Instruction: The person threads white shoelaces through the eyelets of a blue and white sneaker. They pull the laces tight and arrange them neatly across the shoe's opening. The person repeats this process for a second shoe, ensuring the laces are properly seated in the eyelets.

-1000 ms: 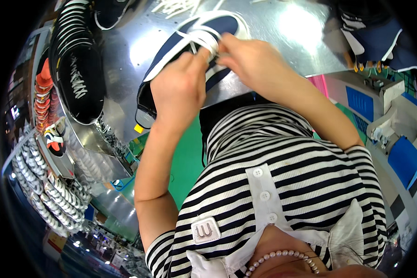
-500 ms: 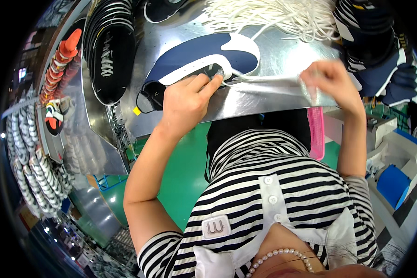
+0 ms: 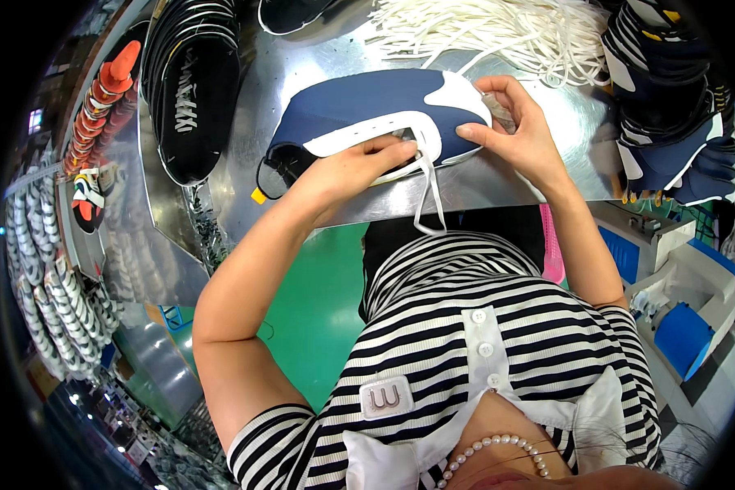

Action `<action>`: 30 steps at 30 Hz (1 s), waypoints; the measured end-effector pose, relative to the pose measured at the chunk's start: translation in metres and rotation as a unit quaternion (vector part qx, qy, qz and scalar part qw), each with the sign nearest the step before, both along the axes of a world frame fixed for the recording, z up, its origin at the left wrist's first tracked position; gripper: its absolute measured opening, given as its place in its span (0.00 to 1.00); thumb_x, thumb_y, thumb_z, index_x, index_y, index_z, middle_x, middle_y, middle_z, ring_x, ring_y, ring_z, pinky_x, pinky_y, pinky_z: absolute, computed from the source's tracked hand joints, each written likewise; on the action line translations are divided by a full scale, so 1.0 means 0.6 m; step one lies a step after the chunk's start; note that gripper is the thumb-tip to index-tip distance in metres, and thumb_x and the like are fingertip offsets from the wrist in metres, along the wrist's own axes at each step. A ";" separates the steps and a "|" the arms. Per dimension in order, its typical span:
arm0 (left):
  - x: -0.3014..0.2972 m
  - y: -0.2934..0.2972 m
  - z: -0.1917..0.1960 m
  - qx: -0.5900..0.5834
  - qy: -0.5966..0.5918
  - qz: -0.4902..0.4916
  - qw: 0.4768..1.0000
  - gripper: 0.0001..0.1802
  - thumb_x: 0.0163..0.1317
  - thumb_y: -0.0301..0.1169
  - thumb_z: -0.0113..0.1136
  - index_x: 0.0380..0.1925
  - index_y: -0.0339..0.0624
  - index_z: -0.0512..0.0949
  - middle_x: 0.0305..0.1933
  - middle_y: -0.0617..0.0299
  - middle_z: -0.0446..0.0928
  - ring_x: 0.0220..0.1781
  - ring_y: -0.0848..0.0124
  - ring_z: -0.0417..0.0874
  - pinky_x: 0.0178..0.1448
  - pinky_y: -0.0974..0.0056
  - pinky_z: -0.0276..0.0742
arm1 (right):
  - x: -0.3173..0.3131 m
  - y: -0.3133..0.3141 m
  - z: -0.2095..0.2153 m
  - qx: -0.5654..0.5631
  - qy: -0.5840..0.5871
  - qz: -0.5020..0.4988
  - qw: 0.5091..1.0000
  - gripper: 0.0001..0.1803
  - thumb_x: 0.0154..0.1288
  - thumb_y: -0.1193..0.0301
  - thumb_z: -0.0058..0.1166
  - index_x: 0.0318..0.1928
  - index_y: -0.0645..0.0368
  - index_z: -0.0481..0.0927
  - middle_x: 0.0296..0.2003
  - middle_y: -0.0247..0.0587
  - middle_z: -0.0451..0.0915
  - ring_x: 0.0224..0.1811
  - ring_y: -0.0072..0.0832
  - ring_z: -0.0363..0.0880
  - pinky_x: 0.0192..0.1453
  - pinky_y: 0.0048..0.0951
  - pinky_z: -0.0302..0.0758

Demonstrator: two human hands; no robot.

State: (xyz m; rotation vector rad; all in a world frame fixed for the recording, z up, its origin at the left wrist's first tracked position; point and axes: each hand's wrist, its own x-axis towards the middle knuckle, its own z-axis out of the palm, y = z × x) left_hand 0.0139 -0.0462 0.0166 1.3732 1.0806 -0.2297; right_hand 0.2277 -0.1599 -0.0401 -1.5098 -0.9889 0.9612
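Steel bench point(image 3: 514, 175) bearing one navy-and-white upper point(image 3: 367, 110), lying flat near the front edge. Left hand point(image 3: 343, 171) pinching a white lace point(image 3: 426, 192) at the eyelets; right hand point(image 3: 518, 135) gripping the upper's end. Upper looking soft, light, floppy; edges offering the best hold. Lace pile point(image 3: 498, 33) sitting behind.
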 end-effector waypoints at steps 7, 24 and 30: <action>0.001 -0.005 -0.080 0.267 -0.153 0.058 0.950 0.13 0.60 0.34 0.65 0.39 0.37 0.84 0.32 0.62 0.84 0.30 0.75 0.81 0.38 0.66 0.77 | -0.010 -0.007 0.006 -0.058 0.021 -0.039 0.997 0.30 0.55 0.61 0.73 0.51 0.65 0.73 0.42 0.45 0.84 0.42 0.23 0.81 0.46 0.24 0.77; -0.142 0.065 0.000 0.679 -0.078 0.071 0.726 0.09 0.60 0.28 0.66 0.41 0.43 0.85 0.38 0.60 0.83 0.39 0.69 0.78 0.45 0.65 0.75 | 0.039 -0.049 -0.001 -0.055 0.035 -0.073 0.995 0.28 0.55 0.55 0.72 0.45 0.63 0.76 0.38 0.42 0.82 0.38 0.24 0.80 0.43 0.27 0.77; -0.445 0.173 0.013 0.655 0.192 0.210 0.700 0.10 0.64 0.30 0.65 0.41 0.37 0.84 0.38 0.60 0.82 0.37 0.73 0.78 0.44 0.69 0.75 | 0.079 -0.082 -0.031 -0.080 0.048 -0.114 0.989 0.26 0.58 0.59 0.71 0.47 0.64 0.76 0.41 0.47 0.83 0.40 0.26 0.82 0.44 0.27 0.77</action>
